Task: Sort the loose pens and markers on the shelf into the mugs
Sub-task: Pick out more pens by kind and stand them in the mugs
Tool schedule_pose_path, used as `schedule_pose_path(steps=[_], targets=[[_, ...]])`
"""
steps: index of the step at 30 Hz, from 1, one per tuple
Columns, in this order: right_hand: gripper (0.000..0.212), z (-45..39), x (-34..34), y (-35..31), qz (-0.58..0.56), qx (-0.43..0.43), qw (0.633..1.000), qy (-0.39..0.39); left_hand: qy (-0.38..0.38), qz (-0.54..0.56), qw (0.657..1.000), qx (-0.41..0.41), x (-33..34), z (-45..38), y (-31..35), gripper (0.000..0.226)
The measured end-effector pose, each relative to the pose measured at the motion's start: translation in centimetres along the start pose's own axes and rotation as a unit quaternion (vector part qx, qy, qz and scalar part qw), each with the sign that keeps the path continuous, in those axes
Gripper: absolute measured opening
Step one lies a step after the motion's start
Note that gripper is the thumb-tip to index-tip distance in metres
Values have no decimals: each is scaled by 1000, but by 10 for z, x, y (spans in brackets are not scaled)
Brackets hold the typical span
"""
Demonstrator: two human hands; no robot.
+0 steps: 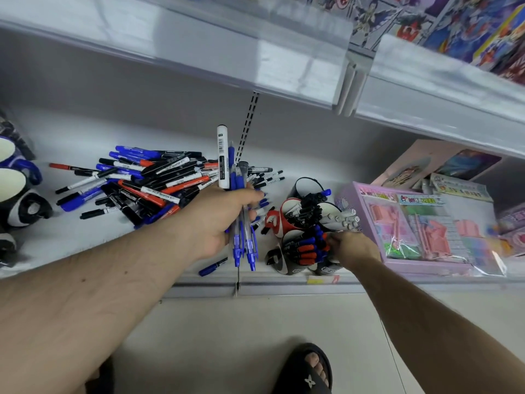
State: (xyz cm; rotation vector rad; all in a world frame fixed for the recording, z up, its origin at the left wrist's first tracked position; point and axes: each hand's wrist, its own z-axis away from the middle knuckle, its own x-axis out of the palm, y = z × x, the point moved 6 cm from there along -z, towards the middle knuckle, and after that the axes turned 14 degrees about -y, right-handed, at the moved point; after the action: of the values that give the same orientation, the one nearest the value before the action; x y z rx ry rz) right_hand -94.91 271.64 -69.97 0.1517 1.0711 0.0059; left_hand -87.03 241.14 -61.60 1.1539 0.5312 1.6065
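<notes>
The left hand (224, 220) is clamped on a bundle of blue pens (241, 223) and one white marker (223, 157), above the shelf (85, 240). The right hand (353, 247) touches markers in a mug (289, 263); its grip I cannot tell. A loose pile (147, 183) lies left of the mugs.

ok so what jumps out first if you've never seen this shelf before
The big heap of loose markers sprawled across the shelf's left-middle. In front of it the left hand grips a bundle of blue pens with one white marker, while the right hand reaches into the packed mugs.
</notes>
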Motion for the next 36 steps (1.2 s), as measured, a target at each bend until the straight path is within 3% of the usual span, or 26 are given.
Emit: schedule_pose_path(steps=[3, 8, 12, 14, 16, 19, 22, 24, 29, 36], targets=[[29, 8, -6, 6, 7, 17, 998, 54, -13, 18, 1000, -8, 1, 0, 1, 10], [29, 14, -1, 15, -17, 24, 999, 19, -47, 67, 996, -21, 5, 5, 2, 15], [31, 40, -33, 2, -179, 13, 980, 86, -131, 161, 978, -15, 18, 19, 10, 25], [33, 63, -56, -23, -305, -24, 944, 120, -169, 181, 969, -1, 20, 24, 16, 31], [31, 95, -73, -56, -456, -66, 881, 105, -188, 191, 963, 10, 19, 28, 21, 33], [35, 153, -79, -111, -604, -137, 785, -4, -191, 218, 956, 34, 16, 33, 29, 38], [44, 201, -76, -156, -643, -198, 732, -110, -173, 228, 955, 73, 15, 39, 37, 36], [40, 215, -73, -171, -636, -217, 730, -126, -163, 236, 954, 85, 15, 43, 39, 32], [29, 216, -71, -177, -606, -218, 762, -61, -153, 172, 968, 100, 10, 47, 39, 25], [21, 218, -86, -130, -533, -222, 815, 48, 16, 139, 982, 130, -33, 49, 51, 6]])
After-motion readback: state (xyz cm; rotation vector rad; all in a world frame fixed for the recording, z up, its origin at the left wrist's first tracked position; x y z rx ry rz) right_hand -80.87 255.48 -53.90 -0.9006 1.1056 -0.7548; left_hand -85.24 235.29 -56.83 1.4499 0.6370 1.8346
